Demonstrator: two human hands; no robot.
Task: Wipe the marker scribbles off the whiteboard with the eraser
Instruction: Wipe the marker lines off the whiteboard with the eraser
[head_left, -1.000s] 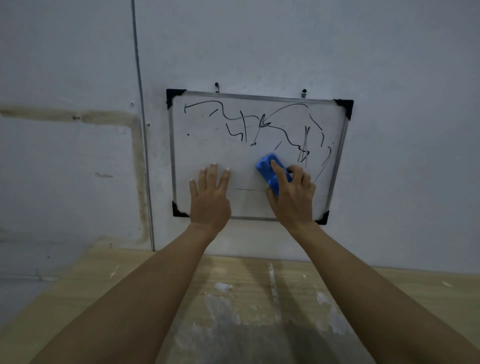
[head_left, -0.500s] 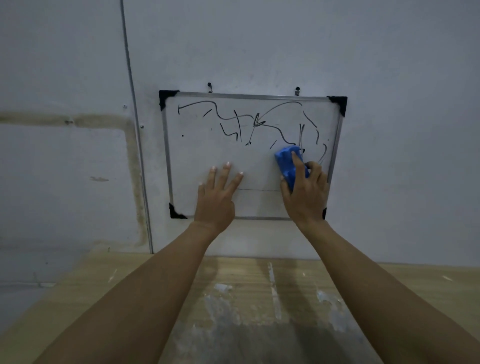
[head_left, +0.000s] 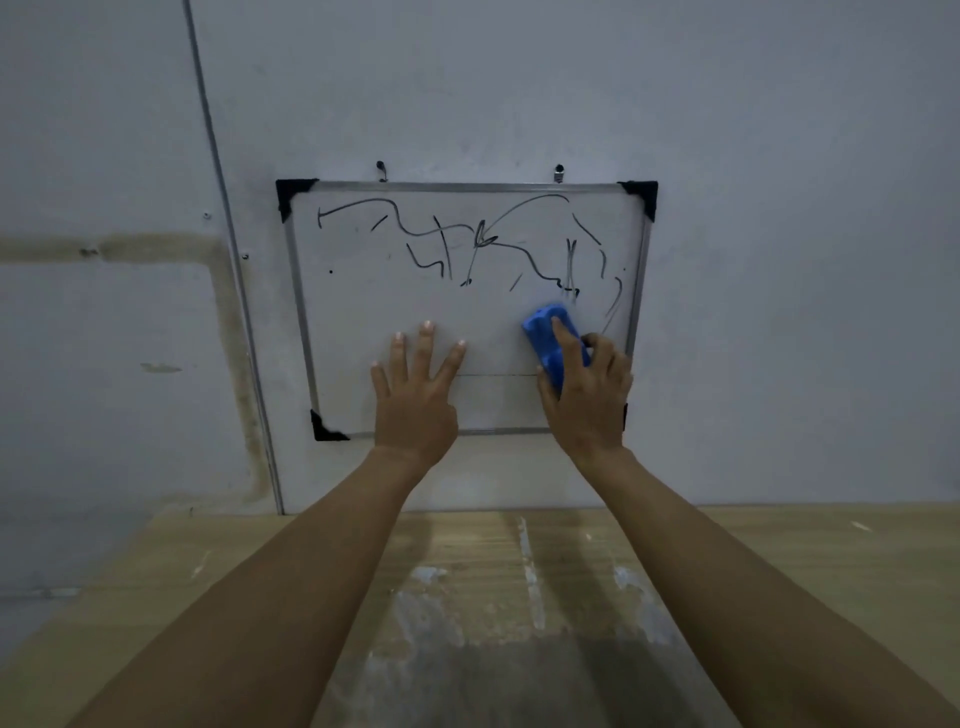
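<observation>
A small whiteboard with a metal frame and black corners hangs on the wall. Black marker scribbles run across its upper half and down its right side. My right hand holds a blue eraser pressed flat against the board's lower right part, just below the scribbles. My left hand lies flat on the lower middle of the board with the fingers spread. The board's bottom right corner is hidden behind my right hand.
Two hooks hold the board's top edge. A wooden tabletop with white paint smears runs below the wall. A thin vertical strip crosses the wall left of the board, beside a brownish stain.
The eraser and my right hand first slid right and up towards the right-hand scribbles, then came back down a little. Part of those scribbles has been wiped. My left hand stays flat on the board.
</observation>
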